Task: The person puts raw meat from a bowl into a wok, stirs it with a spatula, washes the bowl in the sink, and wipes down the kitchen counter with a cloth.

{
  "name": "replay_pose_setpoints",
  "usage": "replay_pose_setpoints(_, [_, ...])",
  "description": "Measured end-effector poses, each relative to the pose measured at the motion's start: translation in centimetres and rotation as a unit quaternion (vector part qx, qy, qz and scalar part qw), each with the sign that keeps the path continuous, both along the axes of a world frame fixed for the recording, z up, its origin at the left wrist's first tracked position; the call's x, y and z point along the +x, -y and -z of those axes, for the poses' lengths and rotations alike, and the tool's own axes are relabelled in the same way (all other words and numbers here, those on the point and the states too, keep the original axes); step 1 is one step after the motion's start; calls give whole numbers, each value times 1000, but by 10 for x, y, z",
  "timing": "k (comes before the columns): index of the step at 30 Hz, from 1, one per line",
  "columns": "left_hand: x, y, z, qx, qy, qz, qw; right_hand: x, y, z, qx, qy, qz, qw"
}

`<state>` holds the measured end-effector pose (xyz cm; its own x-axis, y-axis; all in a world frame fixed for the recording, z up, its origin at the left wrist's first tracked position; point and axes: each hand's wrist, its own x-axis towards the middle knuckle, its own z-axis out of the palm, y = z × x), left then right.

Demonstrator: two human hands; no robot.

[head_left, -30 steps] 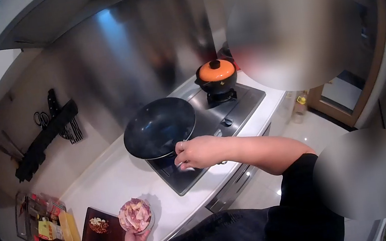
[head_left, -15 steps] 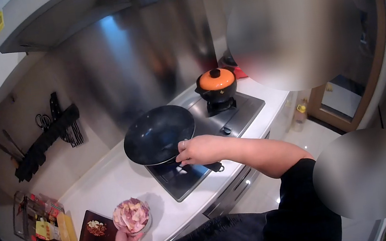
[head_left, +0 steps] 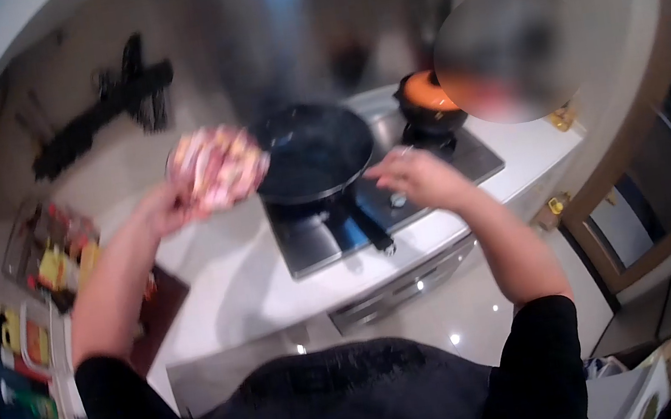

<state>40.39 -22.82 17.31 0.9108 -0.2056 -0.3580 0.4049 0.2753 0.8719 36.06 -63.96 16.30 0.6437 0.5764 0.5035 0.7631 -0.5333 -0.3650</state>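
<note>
A bowl heaped with pieces of raw meat point(head_left: 218, 168) is held up by my left hand point(head_left: 166, 209), just left of the wok and overlapping its rim in view. The black wok point(head_left: 312, 151) sits on the steel cooktop point(head_left: 306, 244), its handle pointing toward the counter's front edge. To the right of the wok, over the cooktop, my right hand point(head_left: 417, 177) is raised with its fingers apart and nothing visible in them. Both hands and the bowl are slightly blurred by motion.
A black pot with an orange lid point(head_left: 427, 94) stands on the right burner. A dark cutting board point(head_left: 162, 307) lies at the left, partly behind my forearm. A knife rack point(head_left: 103, 113) hangs on the wall. Bottles and packets point(head_left: 60, 265) stand at the far left.
My left hand has lifted the bowl of meat from above the counter up beside the wok. My right hand has moved right, away from the wok's near rim, and opened. The view has turned.
</note>
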Motion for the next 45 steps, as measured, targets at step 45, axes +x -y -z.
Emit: replay_pose_setpoints(45, [-373,-102,104,-83,-35,-442,892,-31,-54,-15,-136,47,-15,990])
